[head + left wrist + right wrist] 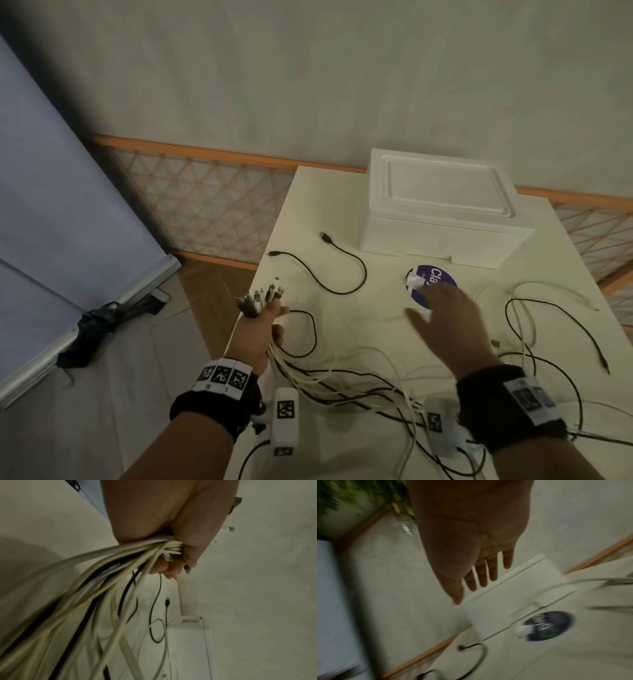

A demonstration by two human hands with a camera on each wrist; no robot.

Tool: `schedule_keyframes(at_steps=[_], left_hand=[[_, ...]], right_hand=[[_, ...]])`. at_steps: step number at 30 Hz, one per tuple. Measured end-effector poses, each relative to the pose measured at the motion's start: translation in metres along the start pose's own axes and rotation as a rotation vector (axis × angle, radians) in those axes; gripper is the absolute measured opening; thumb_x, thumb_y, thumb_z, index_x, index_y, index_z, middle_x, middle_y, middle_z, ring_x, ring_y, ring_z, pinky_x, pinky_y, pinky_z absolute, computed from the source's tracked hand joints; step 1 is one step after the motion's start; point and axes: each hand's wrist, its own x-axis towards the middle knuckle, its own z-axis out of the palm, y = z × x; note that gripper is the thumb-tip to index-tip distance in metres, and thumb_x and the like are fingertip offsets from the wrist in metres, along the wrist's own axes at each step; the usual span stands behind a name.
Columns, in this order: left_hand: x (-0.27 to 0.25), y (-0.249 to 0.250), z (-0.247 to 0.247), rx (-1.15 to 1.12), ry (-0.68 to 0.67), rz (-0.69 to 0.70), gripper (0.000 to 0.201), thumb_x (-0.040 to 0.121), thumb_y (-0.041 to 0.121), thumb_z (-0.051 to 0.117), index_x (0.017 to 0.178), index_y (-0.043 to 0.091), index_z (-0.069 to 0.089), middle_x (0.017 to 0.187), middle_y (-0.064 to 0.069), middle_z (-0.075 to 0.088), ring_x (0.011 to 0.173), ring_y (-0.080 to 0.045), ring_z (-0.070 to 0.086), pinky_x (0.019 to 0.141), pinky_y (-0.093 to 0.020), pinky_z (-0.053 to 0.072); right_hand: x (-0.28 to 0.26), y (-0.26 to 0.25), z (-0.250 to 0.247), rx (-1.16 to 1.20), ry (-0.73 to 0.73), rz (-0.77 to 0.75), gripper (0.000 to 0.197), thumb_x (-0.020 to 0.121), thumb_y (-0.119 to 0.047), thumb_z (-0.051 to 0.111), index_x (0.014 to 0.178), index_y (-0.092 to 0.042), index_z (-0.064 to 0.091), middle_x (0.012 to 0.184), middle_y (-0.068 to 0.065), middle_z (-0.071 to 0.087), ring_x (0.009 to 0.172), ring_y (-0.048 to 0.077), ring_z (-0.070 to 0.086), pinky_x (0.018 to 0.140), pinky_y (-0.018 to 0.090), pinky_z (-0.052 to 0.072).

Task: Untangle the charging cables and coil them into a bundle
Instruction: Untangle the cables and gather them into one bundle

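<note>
My left hand (262, 329) grips the bunched cables (342, 380); my right hand (448, 320) hovers spread wide above the surface (342, 329).

Left hand (262, 329) grips a bunch of white and black cables (342, 380) just left of the table (342, 329) edge, plug ends (262, 296) sticking up out of the fist. Cable tails trail loose across the table toward the right wrist. Right hand (445, 318) is above the table, fingers spread, holding nothing, partly covering a round purple sticker (432, 279). One short black cable (342, 270) lies apart, left of the sticker. White foam box (442, 209) sits behind the sticker. More loose cables (524, 325) lie right of the sticker.
</note>
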Motion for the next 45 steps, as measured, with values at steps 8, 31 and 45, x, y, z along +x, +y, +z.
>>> schedule_keyframes(at_steps=[8, 31, 45], left_hand=[[-0.03, 0.027, 0.05, -0.302, -0.279, 0.082, 0.04, 0.091, 0.03, 0.053, 0.056, 0.012, 0.048, 0.041, 0.0, 0.04, 0.035, -0.012, 0.04, 0.042, -0.023, 0.041], [0.0, 0.003, 0.033, -0.322, -0.002, -0.083, 0.017, 0.094, 0.019, 0.057, 0.078, 0.016, 0.055, 0.049, 0.0, 0.043, 0.044, -0.011, 0.043, 0.053, -0.028, 0.045], [-0.013, -0.006, 0.018, -0.388, 0.053, -0.274, 0.036, 0.098, 0.03, 0.049, 0.083, 0.0, 0.063, 0.076, -0.013, 0.073, 0.056, -0.019, 0.059, 0.059, -0.031, 0.053]], right_hand=[[-0.007, -0.113, 0.027, 0.322, -0.748, -0.276, 0.104, 0.072, -0.025, 0.072, 0.149, -0.031, 0.002, 0.099, 0.009, 0.064, 0.086, 0.025, 0.062, 0.073, 0.029, 0.047], [0.05, -0.09, 0.043, 0.09, -0.603, -0.327, 0.057, 0.091, -0.038, 0.054, 0.143, -0.022, 0.035, 0.149, -0.002, 0.035, 0.135, 0.018, 0.035, 0.111, 0.035, 0.029], [0.049, -0.065, 0.105, -0.122, -0.391, -0.33, 0.02, 0.097, -0.022, 0.035, 0.102, -0.017, 0.055, 0.101, 0.001, 0.06, 0.096, 0.021, 0.054, 0.077, 0.031, 0.034]])
